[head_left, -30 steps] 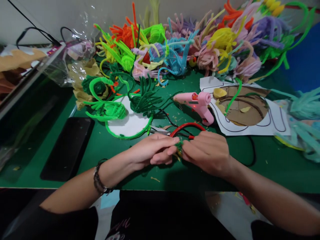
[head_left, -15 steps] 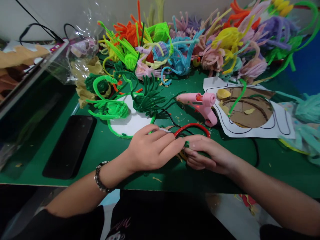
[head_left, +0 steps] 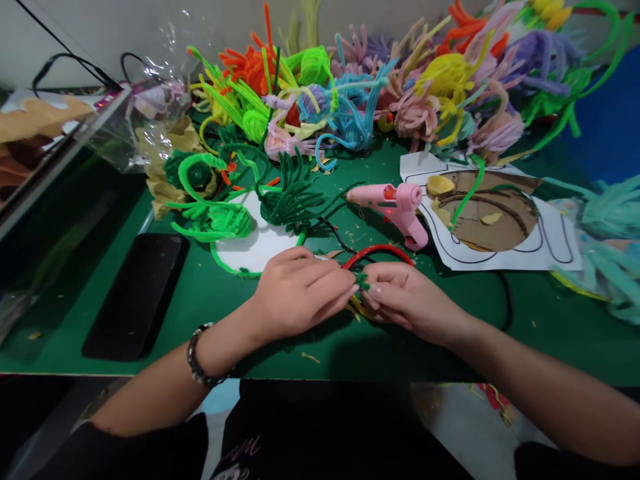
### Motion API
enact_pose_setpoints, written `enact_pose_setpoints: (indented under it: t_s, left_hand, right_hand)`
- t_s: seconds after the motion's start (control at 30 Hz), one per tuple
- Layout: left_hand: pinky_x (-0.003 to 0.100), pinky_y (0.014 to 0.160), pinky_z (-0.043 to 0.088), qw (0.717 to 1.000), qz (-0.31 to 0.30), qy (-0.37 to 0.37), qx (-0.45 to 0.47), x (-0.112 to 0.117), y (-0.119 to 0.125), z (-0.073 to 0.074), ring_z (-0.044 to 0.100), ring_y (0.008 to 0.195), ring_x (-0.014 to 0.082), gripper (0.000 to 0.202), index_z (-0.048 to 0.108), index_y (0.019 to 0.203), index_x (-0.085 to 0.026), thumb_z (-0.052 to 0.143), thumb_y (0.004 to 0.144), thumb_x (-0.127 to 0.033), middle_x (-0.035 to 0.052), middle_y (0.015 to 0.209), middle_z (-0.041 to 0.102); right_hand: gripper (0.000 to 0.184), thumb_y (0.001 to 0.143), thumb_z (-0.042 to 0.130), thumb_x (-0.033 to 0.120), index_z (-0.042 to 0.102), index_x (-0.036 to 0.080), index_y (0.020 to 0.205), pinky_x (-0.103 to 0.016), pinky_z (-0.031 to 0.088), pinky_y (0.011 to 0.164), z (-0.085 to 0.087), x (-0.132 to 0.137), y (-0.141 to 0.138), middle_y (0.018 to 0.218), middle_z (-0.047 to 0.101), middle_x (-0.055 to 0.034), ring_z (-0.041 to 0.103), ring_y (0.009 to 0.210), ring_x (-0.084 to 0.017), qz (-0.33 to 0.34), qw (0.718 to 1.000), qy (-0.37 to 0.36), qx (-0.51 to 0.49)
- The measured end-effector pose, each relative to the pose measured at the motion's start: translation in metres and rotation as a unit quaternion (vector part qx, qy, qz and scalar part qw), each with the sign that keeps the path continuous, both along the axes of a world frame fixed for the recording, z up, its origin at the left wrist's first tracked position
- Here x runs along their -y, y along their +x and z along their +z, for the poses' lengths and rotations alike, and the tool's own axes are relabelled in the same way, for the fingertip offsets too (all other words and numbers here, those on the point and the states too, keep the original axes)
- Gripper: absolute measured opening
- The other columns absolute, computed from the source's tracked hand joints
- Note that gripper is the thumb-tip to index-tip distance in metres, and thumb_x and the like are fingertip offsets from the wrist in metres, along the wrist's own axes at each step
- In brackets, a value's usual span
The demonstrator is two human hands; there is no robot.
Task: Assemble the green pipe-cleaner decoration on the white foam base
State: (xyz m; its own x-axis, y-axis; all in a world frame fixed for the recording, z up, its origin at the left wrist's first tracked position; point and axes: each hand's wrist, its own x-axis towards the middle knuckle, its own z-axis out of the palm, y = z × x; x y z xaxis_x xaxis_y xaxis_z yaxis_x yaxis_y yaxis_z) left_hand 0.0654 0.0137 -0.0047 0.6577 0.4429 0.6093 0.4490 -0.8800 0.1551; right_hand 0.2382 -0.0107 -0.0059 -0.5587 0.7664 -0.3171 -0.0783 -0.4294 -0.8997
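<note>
Between the fingertips of both hands is a small dark green piece of pipe cleaner (head_left: 362, 280), partly hidden by the fingers. My left hand (head_left: 305, 293), with a bracelet at the wrist, pinches it from the left. My right hand (head_left: 407, 297) grips its other side with thumb and fingers. Just behind and below the hands lie scissors with red handles (head_left: 377, 249), their blades mostly covered. Farther back is a white disc (head_left: 237, 253) edged in green, bearing a bright green pipe-cleaner bundle (head_left: 230, 220) and a dark green one (head_left: 287, 203). A pink glue gun (head_left: 395, 200) rests behind my right hand.
A black phone (head_left: 136, 293) lies at left. Bundles of coloured pipe cleaners (head_left: 350, 110) crowd the back. At right is outlined white paper (head_left: 555, 233) with a cardboard disc (head_left: 515, 220). A black cable and yellowish scraps lie on the green table (head_left: 200, 320).
My right hand's fingers have shifted their hold and drawn closer to the left fingertips. More of the dark green piece shows between them. The view has moved slightly.
</note>
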Motion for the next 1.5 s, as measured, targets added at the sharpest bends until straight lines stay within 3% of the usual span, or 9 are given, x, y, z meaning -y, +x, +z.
enact_pose_setpoints:
  t_s: [0.2,0.4,0.57,0.63,0.73,0.9,1.07,1.3,1.5]
  left_hand:
    - [0.016,0.041,0.034,0.887,-0.086,-0.434,0.132,0.006,0.004,0.011,0.041,0.038,0.0044,0.022,0.051,0.060,-0.016,0.043,0.080,-0.020,-0.0063,0.040,0.045]
    - [0.017,0.030,0.017,0.598,-0.125,-0.764,0.206,0.008,0.007,0.009,0.023,0.025,0.0026,0.023,0.045,0.057,-0.017,0.044,0.078,-0.028,-0.0103,0.032,0.033]
    - [0.020,0.034,0.018,0.483,-0.160,-0.837,0.204,0.005,0.009,0.006,0.020,0.023,0.0028,0.024,0.043,0.055,-0.017,0.042,0.077,-0.026,-0.0115,0.028,0.026]
    - [0.020,0.034,0.018,0.520,-0.150,-0.818,0.194,0.004,0.008,0.006,0.019,0.024,0.0032,0.025,0.042,0.056,-0.017,0.039,0.079,-0.028,-0.0117,0.029,0.025]
    - [0.018,0.036,0.025,0.720,-0.083,-0.671,0.153,0.004,0.007,0.006,0.030,0.031,0.0041,0.025,0.046,0.061,-0.017,0.039,0.082,-0.028,-0.0090,0.037,0.037]
    - [0.021,0.054,0.037,0.994,0.018,-0.102,0.026,0.001,0.002,-0.002,0.053,0.053,0.0084,0.012,0.055,0.075,-0.015,0.048,0.080,-0.024,-0.0018,0.060,0.061]
    - [0.022,0.054,0.036,0.996,0.026,0.075,-0.048,-0.002,-0.002,-0.005,0.052,0.049,0.0085,0.017,0.055,0.070,-0.016,0.043,0.082,-0.018,-0.0026,0.055,0.060]
    - [0.021,0.055,0.037,0.983,-0.030,-0.179,0.020,0.003,0.001,0.002,0.047,0.047,0.0074,0.026,0.051,0.057,-0.015,0.043,0.081,-0.020,-0.0028,0.048,0.053]
    - [0.017,0.038,0.028,0.791,-0.048,-0.591,0.150,0.007,0.007,0.008,0.035,0.033,0.0042,0.033,0.047,0.051,-0.015,0.038,0.081,-0.025,-0.0068,0.035,0.037]
  right_hand:
    - [0.020,0.073,0.045,0.019,0.040,0.018,0.054,-0.018,0.016,0.035,0.009,0.003,0.001,0.044,0.026,0.0080,0.022,0.037,-0.003,-0.022,0.941,0.296,0.161]
    - [0.020,0.075,0.047,0.011,0.044,0.019,0.057,-0.024,0.023,0.044,0.010,0.003,0.008,0.044,0.032,0.0059,0.026,0.042,-0.007,-0.036,0.686,0.673,0.274]
    - [0.015,0.072,0.052,0.011,0.050,0.020,0.061,-0.026,0.020,0.041,0.014,0.002,0.014,0.041,0.037,0.0053,0.026,0.041,-0.008,-0.037,0.557,0.768,0.315]
    - [0.018,0.073,0.051,0.012,0.049,0.020,0.057,-0.025,0.022,0.042,0.012,0.001,0.012,0.041,0.036,0.0053,0.027,0.041,-0.007,-0.049,0.589,0.738,0.325]
    - [0.021,0.073,0.046,0.011,0.045,0.019,0.053,-0.021,0.025,0.042,0.007,0.001,0.006,0.041,0.035,0.0061,0.029,0.040,-0.005,-0.065,0.720,0.609,0.327]
    - [0.019,0.073,0.040,0.022,0.039,0.019,0.055,-0.016,0.019,0.033,0.004,0.002,-0.003,0.041,0.029,0.0087,0.024,0.034,-0.003,-0.061,0.953,0.228,0.187]
    - [0.017,0.072,0.041,0.024,0.038,0.019,0.056,-0.015,0.016,0.032,0.005,0.000,-0.003,0.039,0.027,0.0104,0.021,0.032,-0.002,-0.043,0.989,0.085,0.114]
    - [0.017,0.072,0.043,0.019,0.040,0.017,0.055,-0.016,0.018,0.035,0.006,0.001,0.000,0.042,0.028,0.0087,0.022,0.038,-0.003,-0.031,0.952,0.244,0.180]
    - [0.017,0.070,0.046,0.009,0.049,0.016,0.055,-0.015,0.024,0.040,0.006,0.001,-0.001,0.045,0.037,0.0074,0.029,0.041,-0.002,-0.070,0.816,0.502,0.276]
